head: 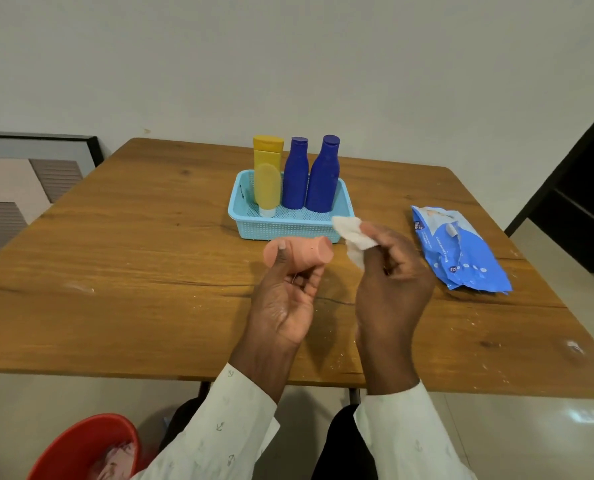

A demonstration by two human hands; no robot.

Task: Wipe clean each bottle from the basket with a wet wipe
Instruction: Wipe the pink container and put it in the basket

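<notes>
My left grip (285, 299) is clamped on the pink bottle (299, 252), held sideways over the bench (115, 271). My right grip (392, 271) pinches the wipe (352, 237) beside it, near the basket (288, 225).

Soft, even light across the whole view, bright enough and nowhere harsh. The pale wall (323, 57) fades to a duller grey toward the upper corners. A white glare patch sits on the glossy floor tiles (581, 415) at lower right, and a smaller sheen marks the bench (572, 348) near its right edge. Shadows are faint: only a weak smudge under the light blue basket (290, 228). The wide lens bows the bench edges outward and stretches the sleeves at the bottom. The right hand (389, 271) and its white wet wipe (352, 237) look slightly smeared; the blue bottles (323, 174) stay crisp. The doorway (586, 202) at right is nearly black.
</notes>
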